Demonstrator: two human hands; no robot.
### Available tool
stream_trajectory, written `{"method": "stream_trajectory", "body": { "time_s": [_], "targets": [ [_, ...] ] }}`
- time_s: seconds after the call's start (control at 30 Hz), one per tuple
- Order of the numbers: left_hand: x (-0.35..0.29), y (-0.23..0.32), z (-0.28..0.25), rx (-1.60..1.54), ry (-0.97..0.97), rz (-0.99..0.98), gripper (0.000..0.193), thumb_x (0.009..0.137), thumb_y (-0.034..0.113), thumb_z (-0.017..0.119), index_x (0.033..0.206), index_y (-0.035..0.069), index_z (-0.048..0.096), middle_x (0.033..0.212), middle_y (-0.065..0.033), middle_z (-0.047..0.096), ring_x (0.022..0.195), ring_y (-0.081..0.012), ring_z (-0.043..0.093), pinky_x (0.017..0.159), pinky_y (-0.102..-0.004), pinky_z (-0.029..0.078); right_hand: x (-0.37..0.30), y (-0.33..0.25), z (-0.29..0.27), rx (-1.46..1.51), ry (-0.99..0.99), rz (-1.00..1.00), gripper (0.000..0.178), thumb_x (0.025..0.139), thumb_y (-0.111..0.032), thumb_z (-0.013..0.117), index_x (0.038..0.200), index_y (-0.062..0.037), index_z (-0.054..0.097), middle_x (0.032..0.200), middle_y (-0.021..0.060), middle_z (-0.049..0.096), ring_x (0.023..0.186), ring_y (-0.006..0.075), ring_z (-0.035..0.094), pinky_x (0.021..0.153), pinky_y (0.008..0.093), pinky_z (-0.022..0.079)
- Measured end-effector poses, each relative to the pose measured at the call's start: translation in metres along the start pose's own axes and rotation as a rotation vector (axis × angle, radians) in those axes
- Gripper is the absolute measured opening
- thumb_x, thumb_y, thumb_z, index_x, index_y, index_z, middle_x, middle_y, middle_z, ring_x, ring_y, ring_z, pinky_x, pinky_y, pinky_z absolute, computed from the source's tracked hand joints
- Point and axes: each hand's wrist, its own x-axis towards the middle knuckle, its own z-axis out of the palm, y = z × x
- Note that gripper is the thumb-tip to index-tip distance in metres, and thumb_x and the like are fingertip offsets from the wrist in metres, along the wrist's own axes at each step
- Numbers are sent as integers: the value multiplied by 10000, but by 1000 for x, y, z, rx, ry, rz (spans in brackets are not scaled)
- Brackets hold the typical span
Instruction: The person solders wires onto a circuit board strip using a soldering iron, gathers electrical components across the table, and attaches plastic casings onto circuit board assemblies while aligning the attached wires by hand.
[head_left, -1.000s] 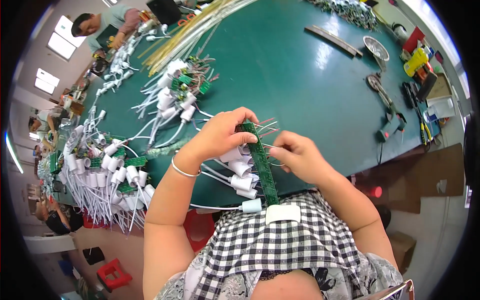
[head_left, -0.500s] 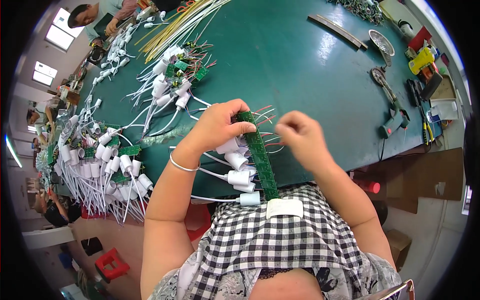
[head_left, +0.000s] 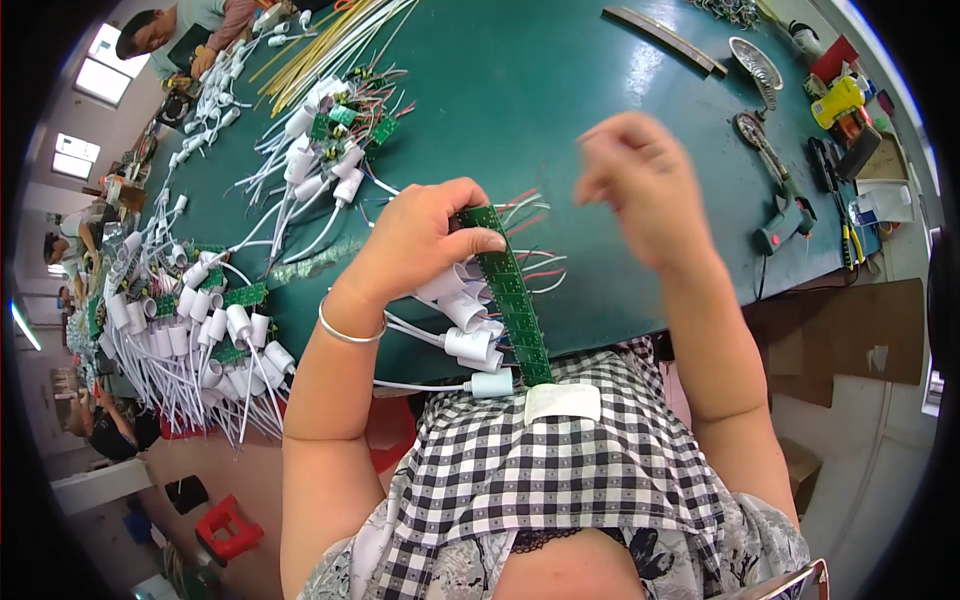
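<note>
My left hand [head_left: 440, 232] grips the upper end of a long green circuit board strip [head_left: 512, 300] between thumb and fingers. The strip's lower end rests against my checked apron. Along its left side sit several white lamp sockets [head_left: 467, 345] with white cables. Red and white wires [head_left: 540, 265] stick out past its right edge. Off to the right of these wires, my right hand [head_left: 640, 185] is raised over the table, apart from the strip. Its fingers are curled together and blurred; whatever they may hold cannot be made out.
Heaps of white sockets [head_left: 190, 335] with cables and green boards lie at the left. Another bunch [head_left: 300, 160] sits beyond my left hand, near yellow and white sticks [head_left: 320, 45]. A soldering gun [head_left: 785, 225], a metal bar [head_left: 665, 40] and pliers [head_left: 851, 245] lie at the right.
My right hand has moved up and right, away from the wires beside the strip. My left hand keeps its grip on the strip, slightly farther left in view.
</note>
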Motion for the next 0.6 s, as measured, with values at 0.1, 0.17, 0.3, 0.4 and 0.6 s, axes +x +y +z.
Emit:
{"method": "stream_trajectory", "body": {
  "time_s": [0.1,0.17,0.3,0.4,0.6],
  "targets": [
    [-3,-8,4,-41,13,-51,322,703,269,749,844,23,597,625,-85,586,539,-183,547,522,-299,425,-11,19,-16,102,-15,148,157,832,-146,614,939,-34,587,799,26,596,718,126,574,652,268,475],
    [-1,-6,5,-40,8,-46,322,702,266,750,843,22,596,622,-85,586,537,-177,546,520,-295,424,-33,35,7,-93,-110,275,203,840,-187,634,937,-17,581,810,30,595,752,112,563,678,267,470],
    [1,-6,8,-69,-18,-87,276,718,209,741,840,21,580,618,-35,563,557,-101,511,515,-249,409,-50,51,28,-75,-180,290,99,870,-100,578,876,-2,561,791,35,582,713,91,552,646,243,476],
    [-4,-7,3,-36,-36,-89,248,725,149,735,852,25,562,662,10,552,601,-41,490,536,-205,405,-58,41,8,-160,-110,272,100,867,-93,574,891,0,550,780,36,573,700,97,556,651,246,488],
    [-10,-21,-5,-274,-77,-9,310,738,144,745,938,20,542,805,7,574,702,-54,515,621,-197,426,-72,56,0,31,-328,366,384,816,-52,628,1156,-13,453,1062,91,557,964,155,559,838,320,475]
  ]
}}
